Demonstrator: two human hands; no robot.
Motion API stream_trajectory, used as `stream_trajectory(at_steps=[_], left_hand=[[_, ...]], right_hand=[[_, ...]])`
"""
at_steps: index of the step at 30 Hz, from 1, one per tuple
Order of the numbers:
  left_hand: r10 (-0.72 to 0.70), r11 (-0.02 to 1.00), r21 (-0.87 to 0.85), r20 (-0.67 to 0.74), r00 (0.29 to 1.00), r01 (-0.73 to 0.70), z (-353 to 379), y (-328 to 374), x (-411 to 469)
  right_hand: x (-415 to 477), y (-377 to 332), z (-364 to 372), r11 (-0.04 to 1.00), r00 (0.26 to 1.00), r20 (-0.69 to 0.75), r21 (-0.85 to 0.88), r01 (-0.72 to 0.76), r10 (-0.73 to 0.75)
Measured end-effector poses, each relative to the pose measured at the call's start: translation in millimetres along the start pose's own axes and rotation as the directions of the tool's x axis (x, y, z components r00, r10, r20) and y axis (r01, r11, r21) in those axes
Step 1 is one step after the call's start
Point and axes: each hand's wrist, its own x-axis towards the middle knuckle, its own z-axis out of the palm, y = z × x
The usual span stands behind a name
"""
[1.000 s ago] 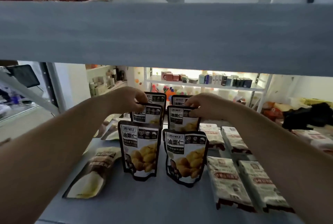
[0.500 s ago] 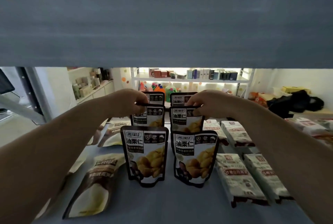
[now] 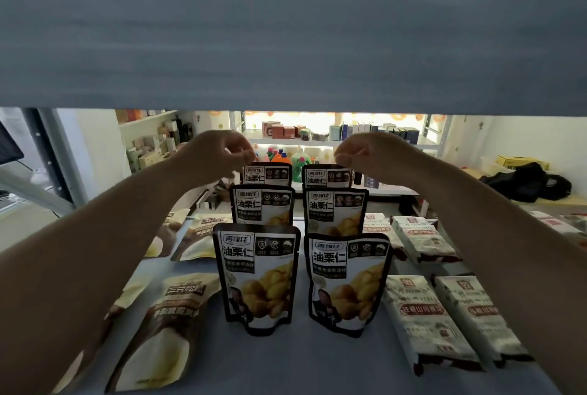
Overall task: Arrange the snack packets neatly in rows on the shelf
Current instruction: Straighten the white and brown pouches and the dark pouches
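Both hands have lifted off the middle pair and reached further back. The left hand (image 3: 227,153) and right hand (image 3: 362,150) now sit with curled fingers at the top edges of the rearmost black-and-white foil stand-up pouches (image 3: 266,174), at 12 o'clock. Whether either hand pinches an edge I cannot tell.

Six such pouches stand two abreast and three deep on the grey-blue flat shelf (image 3: 286,363). White-and-red flat packets (image 3: 425,321) lie at 3 o'clock and cream-and-brown floppy pouches (image 3: 165,324) at 8 o'clock.

The likely risk is a forearm brushing an upright pouch on the way out, which could topple the column like dominoes.
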Motion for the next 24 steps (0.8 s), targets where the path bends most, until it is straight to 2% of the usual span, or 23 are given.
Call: stream_trajectory(at_steps=[2, 5, 7, 10, 24], left_hand=[[0.012, 0.995, 0.103, -0.084, 0.996, -0.003, 4, -10, 8], [-0.028, 0.981, 0.191, 0.040, 0.999, 0.020, 16, -15, 19], [-0.075, 0.974, 0.220, 0.119, 0.990, 0.048, 24, -15, 25], [-0.113, 0.973, 0.217, 0.137, 0.984, 0.081, 30, -12, 30], [-0.092, 0.982, 0.172, 0.093, 0.991, 0.075, 36, -8, 30]], right_hand=[[10, 5, 3, 0.999, 1.000, -0.025, -0.040, -0.007, 0.006], [22, 9, 13, 0.989, 0.991, 0.116, -0.141, -0.047, 0.063], [27, 11, 19, 0.988, 0.986, 0.139, -0.133, -0.074, 0.092], [31, 15, 23, 0.993, 0.992, 0.091, -0.092, -0.075, 0.084], [30, 17, 23, 0.994, 0.990, 0.103, 0.028, -0.101, 0.098]])
